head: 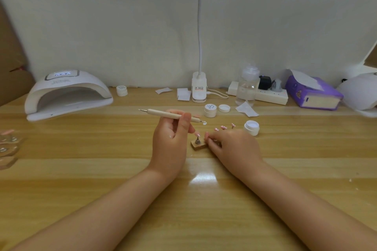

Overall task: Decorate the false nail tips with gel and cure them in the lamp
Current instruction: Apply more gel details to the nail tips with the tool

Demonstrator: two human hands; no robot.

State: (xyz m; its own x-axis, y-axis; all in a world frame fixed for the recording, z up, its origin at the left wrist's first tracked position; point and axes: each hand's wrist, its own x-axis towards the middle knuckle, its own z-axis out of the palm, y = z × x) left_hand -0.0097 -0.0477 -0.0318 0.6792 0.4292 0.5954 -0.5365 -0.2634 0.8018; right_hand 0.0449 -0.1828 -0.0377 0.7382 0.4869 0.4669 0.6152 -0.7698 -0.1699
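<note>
My left hand (172, 135) grips a wooden dotting tool (173, 115), held almost level, with white gel on its right tip. Between my hands a small wooden nail stand (198, 144) sits on the desk, with a metal post on top. My right hand (230, 145) rests on the desk beside the stand, its fingertips curled at the stand's right edge. Pink nail tips (223, 127) lie just beyond my right hand. An open gel jar (252, 127) stands to their right. The white curing lamp (67, 93) sits at the back left.
A closed gel jar (210, 110) and a loose lid (224, 108) stand behind the tips. A clip desk lamp (199, 89), clear bottle (247, 85), power strip (271, 96) and purple tissue box (312, 93) line the back. More stands (8, 144) lie at the left edge.
</note>
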